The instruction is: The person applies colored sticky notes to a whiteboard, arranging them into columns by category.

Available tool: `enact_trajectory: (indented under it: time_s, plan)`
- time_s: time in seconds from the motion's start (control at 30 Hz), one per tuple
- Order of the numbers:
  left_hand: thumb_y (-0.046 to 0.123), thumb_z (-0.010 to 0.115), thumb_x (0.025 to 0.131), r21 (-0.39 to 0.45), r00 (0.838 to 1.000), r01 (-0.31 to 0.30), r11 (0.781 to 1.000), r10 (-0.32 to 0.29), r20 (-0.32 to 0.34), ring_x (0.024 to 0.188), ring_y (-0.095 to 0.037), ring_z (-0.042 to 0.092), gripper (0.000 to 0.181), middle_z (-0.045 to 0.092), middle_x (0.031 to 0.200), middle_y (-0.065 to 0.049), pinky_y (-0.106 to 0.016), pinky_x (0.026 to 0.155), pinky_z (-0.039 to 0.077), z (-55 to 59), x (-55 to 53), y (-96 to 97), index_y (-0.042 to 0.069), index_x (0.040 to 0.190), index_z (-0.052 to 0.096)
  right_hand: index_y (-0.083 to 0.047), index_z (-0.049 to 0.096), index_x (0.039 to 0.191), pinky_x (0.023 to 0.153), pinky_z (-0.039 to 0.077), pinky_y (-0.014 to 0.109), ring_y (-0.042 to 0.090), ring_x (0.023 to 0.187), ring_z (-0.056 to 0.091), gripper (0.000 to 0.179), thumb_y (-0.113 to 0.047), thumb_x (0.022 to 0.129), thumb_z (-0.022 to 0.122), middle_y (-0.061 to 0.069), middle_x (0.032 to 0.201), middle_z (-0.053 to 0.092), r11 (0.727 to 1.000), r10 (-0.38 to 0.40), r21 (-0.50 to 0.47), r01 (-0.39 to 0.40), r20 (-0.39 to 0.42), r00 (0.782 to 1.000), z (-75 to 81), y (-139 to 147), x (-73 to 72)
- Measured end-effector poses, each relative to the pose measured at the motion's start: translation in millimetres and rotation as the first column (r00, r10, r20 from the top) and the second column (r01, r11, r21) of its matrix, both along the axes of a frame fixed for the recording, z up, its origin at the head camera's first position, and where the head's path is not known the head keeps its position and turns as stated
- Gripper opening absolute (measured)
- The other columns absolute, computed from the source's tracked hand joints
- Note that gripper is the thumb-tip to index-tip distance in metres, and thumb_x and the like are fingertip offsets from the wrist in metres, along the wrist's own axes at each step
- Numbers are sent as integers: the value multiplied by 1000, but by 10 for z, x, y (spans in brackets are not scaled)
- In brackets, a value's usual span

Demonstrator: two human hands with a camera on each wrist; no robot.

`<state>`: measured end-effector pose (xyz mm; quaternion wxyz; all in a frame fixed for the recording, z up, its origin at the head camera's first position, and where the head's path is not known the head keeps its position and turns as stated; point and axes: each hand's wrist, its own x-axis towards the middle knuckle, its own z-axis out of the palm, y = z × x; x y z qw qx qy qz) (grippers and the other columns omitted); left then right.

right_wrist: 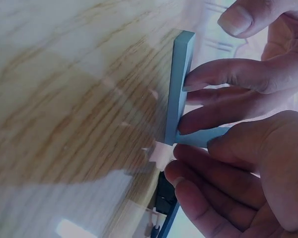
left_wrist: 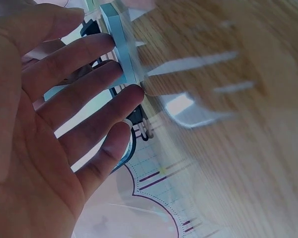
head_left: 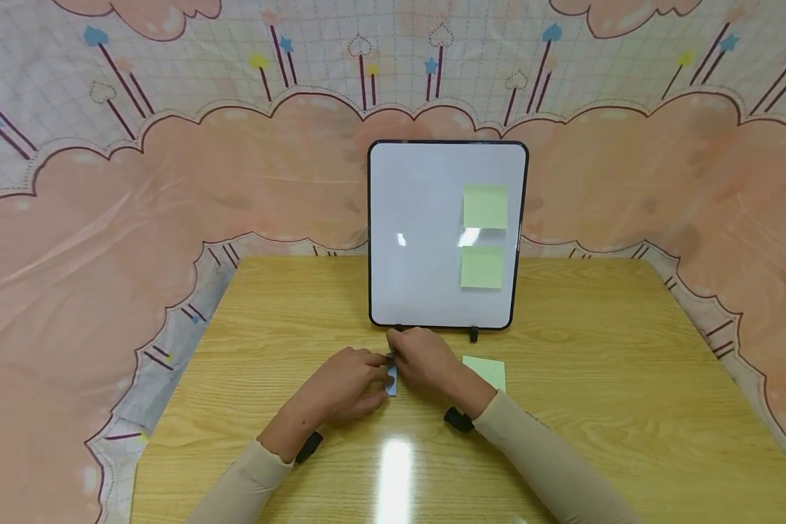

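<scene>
A light-blue sticky note pad (head_left: 391,386) lies on the wooden table between the two hands, in front of the whiteboard (head_left: 419,189). My left hand (head_left: 350,386) rests its fingertips on the pad (right_wrist: 179,84), fingers extended and thumb apart. At the pad's far end, the right hand (head_left: 422,356) pinches a blue sticky note (right_wrist: 201,136) between thumb and fingers. This sheet stands up from the pad, partly hidden by the fingers. From the left wrist view, fingertips of the left hand (left_wrist: 64,109) press along the side of the pad (left_wrist: 120,44).
Two pale green sticky notes, an upper one (head_left: 485,206) and a lower one (head_left: 481,267), are stuck on the board's right side. Another green note (head_left: 487,372) lies on the table, partly behind the right forearm. Black feet (head_left: 474,335) support the board. A patterned cloth (head_left: 288,167) hangs behind.
</scene>
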<state>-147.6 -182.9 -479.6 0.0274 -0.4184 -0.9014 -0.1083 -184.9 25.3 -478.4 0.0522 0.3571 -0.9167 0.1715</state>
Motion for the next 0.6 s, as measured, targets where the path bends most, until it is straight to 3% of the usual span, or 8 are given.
enact_trajectory:
  time_s: [0.33, 0.6]
  plan:
    - [31, 75, 98, 7, 1000, 6, 1000, -6, 7, 111, -16, 68, 16, 73, 124, 3, -43, 90, 57, -14, -4, -3, 21, 108, 82, -14, 63, 86, 61, 50, 27, 13, 67, 61, 17, -6, 98, 72, -1, 77, 66, 1000, 22, -14, -23, -60, 998, 11, 26, -33]
    - [31, 74, 99, -2, 1000, 3, 1000, -3, 11, 118, -19, 68, 18, 71, 135, 1, -46, 95, 57, 4, -14, 0, 20, 110, 83, -11, 67, 88, 66, 55, 29, 15, 74, 65, 12, -1, 92, 73, 1, 84, 69, 993, 35, -107, -51, -148, 988, 76, 82, -81]
